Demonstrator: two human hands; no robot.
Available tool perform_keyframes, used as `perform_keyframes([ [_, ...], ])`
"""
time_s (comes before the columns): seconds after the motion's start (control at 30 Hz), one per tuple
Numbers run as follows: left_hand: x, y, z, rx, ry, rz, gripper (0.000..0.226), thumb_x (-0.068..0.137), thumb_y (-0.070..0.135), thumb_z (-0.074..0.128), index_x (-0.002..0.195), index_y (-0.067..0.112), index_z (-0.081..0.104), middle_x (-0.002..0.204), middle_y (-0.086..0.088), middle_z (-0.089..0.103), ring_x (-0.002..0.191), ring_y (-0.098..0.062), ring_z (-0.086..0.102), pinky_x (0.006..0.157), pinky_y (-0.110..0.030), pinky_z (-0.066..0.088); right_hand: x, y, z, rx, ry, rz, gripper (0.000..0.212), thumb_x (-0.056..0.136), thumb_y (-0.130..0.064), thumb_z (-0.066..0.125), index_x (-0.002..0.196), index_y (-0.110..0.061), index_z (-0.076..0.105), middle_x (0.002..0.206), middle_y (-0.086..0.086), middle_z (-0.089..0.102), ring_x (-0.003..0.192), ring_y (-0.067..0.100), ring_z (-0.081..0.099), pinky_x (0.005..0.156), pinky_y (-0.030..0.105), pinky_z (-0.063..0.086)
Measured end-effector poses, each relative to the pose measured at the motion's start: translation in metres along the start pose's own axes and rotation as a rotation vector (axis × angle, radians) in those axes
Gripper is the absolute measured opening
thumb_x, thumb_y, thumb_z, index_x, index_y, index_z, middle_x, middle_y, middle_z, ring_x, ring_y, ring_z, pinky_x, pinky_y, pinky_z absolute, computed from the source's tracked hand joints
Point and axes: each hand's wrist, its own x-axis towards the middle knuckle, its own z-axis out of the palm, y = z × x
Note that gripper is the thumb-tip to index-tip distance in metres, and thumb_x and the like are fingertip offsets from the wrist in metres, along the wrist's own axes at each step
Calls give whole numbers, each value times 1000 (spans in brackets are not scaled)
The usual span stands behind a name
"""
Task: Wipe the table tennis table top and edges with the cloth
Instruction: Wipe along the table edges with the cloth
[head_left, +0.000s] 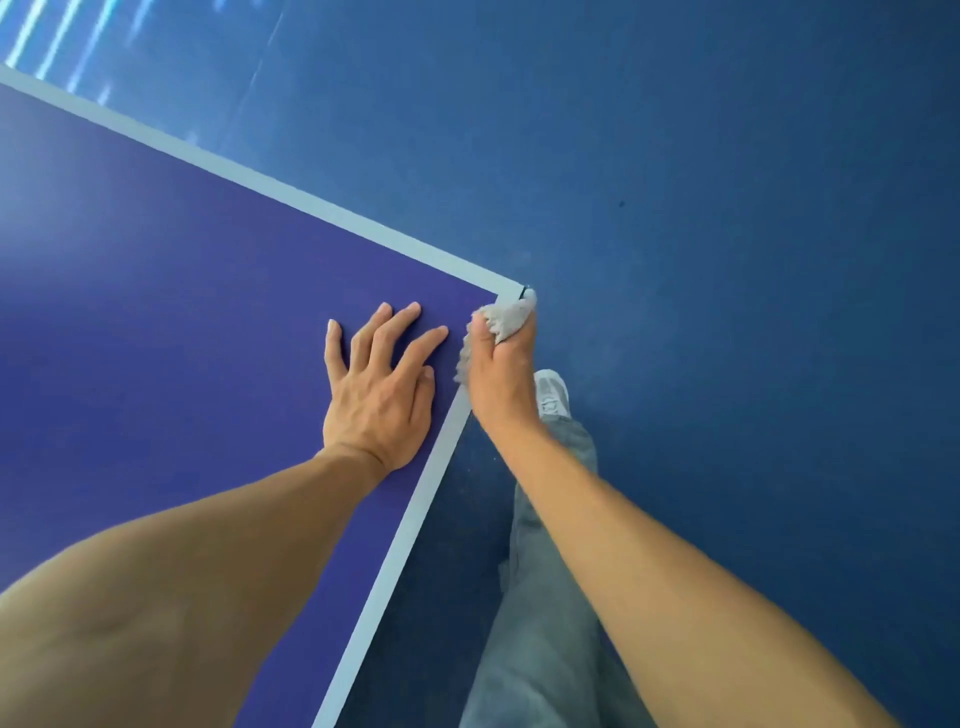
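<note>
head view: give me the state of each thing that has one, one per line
left hand: empty, open, fingers spread, palm flat on the table top
right hand: closed on the cloth at the table edge
grey fuzzy cloth: bunched, pressed on the corner
blue table tennis table with pale border: top bare, corner being wiped
pale sneaker: on the blue floor beside the table

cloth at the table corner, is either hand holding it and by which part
The right hand holds the pale grey fuzzy cloth, its grip bunching the middle against the blue table's corner. The left hand lies flat and holds nothing.
</note>
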Motion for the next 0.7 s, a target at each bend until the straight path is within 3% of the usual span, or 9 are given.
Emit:
perform_keyframes([
  [0.03,1,0,0,-2,-6,0,44,105,28,36,147,29,50,160,-2,39,151,-31,29,123,-67,6,21,-15,-2,-40,21,-12,6,108,-20,50,106,-22,45,80,2,59,54,4,57,51,21,50],
  [0.07,2,0,-1,-2,-15,0,44,105,28,36,146,30,49,160,-1,38,151,-30,28,123,-67,6,40,-28,-2,-129,25,-32,15,108,-22,49,94,-21,46,74,4,59,51,6,55,49,19,48],
  [0.17,1,-1,-1,-9,-24,-3,44,105,30,38,146,32,51,161,1,37,152,-29,27,123,-67,6,70,-47,-12,-560,-98,-155,28,110,-29,48,83,-35,44,71,-9,60,54,-11,58,52,4,39],
  [0.23,1,-1,0,-6,-12,-11,44,104,30,39,146,32,52,161,2,38,152,-28,28,124,-67,7,81,-53,-15,-762,-237,-183,23,111,-35,46,89,-38,53,68,-16,59,60,-16,59,59,6,40],
  [0.33,2,-2,1,-34,4,-12,44,103,30,40,144,33,54,160,1,40,151,-28,31,123,-67,10,86,-60,-22,-813,-415,-115,33,110,-44,43,129,-28,65,82,-13,67,72,3,67,74,24,52],
  [0.47,3,-1,-1,-41,-1,-34,43,101,28,44,141,33,56,159,1,42,149,-30,35,122,-69,14,84,-69,-41,-862,-615,-113,45,108,-43,50,149,-26,52,126,-4,65,113,15,61,102,34,48],
  [0.57,2,-1,-2,-36,-5,-38,42,101,29,43,141,34,57,159,1,42,149,-29,34,123,-67,13,87,-80,-53,-871,-757,-86,57,103,-58,50,151,-28,46,158,-12,46,138,8,47,113,29,38],
  [0.63,3,-2,-2,-39,-8,-38,42,101,29,44,141,34,57,160,2,41,150,-29,33,123,-67,12,90,-90,-49,-894,-841,-49,73,97,-76,40,155,-31,40,157,-12,47,136,5,49,113,30,39],
  [0.7,3,-3,0,-38,-9,-41,42,101,29,44,140,34,57,159,1,42,150,-29,34,123,-66,12,95,-100,-31,-920,-884,-33,66,96,-74,28,142,-31,49,140,-10,60,114,6,63,99,31,50],
])
